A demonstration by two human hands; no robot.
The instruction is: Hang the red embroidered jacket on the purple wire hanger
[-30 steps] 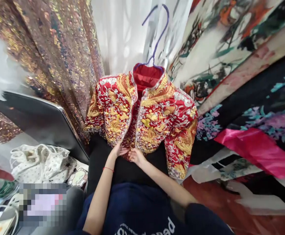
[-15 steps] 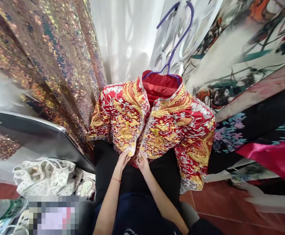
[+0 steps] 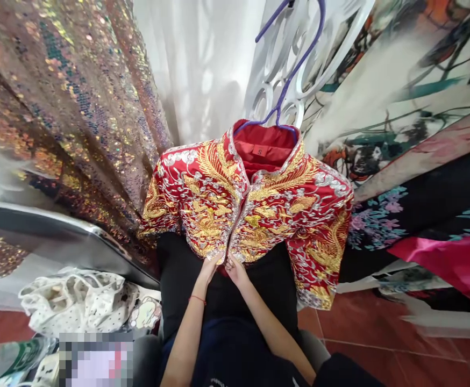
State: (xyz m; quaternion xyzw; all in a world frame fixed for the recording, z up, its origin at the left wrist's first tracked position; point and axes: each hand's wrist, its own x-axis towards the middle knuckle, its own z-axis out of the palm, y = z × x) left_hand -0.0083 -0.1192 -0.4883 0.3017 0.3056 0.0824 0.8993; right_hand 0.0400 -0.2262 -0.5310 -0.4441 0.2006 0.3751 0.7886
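A short red jacket (image 3: 265,209), thickly embroidered in gold and silver, lies across my lap with its collar away from me. A purple hanger (image 3: 285,88) is inside its neck, the hook sticking up. My left hand (image 3: 211,267) pinches the lower corner of the left front panel. Close beside it, my right hand (image 3: 235,269) pinches the lower corner of the other panel. The two front edges meet or nearly meet along the middle; whether they are fastened I cannot tell. A red label marked S (image 3: 260,151) shows inside the collar.
A sequined cloth (image 3: 90,97) hangs at left, above a dark, light-rimmed panel (image 3: 57,231). A spotted white cloth bag (image 3: 77,301) and a plastic bottle (image 3: 11,357) are at lower left. Behind the jacket stands a white openwork chair back (image 3: 299,97). Printed fabrics (image 3: 420,97) hang at right.
The two front edges have come closer together, narrowing the gap between them. Both hands still grip the lower corners, now slightly lower in view. The camera has shifted a little.
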